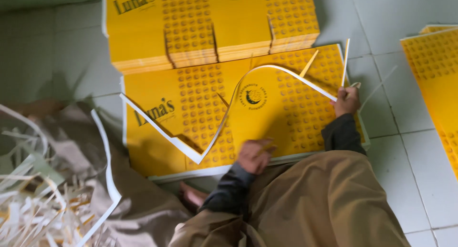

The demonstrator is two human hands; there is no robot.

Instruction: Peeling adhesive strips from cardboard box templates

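Observation:
A stack of large yellow printed card sheets lies on the tiled floor before my knees. My right hand grips the end of a long white trimmed paper strip at the sheet's right edge. The strip loops in a wave across the top sheet toward the left. My left hand rests blurred on the near edge of the yellow stack, fingers curled, pressing on it. Whether it holds anything I cannot tell.
A second, thicker pile of yellow sheets sits behind the first. More yellow sheets lie at the right edge. A heap of white paper offcuts fills a brown sack at the left. A bare foot shows near my knee.

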